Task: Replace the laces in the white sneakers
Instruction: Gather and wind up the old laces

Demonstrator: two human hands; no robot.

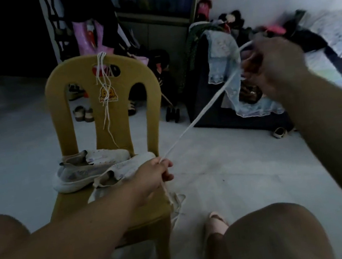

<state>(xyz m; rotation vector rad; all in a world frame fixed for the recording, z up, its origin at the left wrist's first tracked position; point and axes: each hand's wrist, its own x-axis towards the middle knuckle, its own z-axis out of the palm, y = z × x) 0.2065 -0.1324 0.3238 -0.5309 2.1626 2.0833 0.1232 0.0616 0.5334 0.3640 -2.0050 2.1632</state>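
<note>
Two white sneakers lie on the seat of a yellow plastic chair (pixel 68 113): the far sneaker (pixel 86 166) on its side, the near sneaker (pixel 125 169) partly behind my left hand. A white lace (pixel 197 116) runs taut between my hands. My left hand (pixel 156 173) pinches its lower part just right of the near sneaker, and the lace's loose end hangs below over the seat edge. My right hand (pixel 271 67), blurred, is raised at the upper right and grips the lace's upper part. Another white lace (pixel 104 90) hangs over the chair's backrest.
My bare knees fill the bottom of the view, with a pink slipper (pixel 215 224) on my foot between them. A dark box draped with pale cloth (pixel 226 90) stands right of the chair. Sandals and a small stroller (pixel 166 90) sit behind it. A cluttered bed lies far right.
</note>
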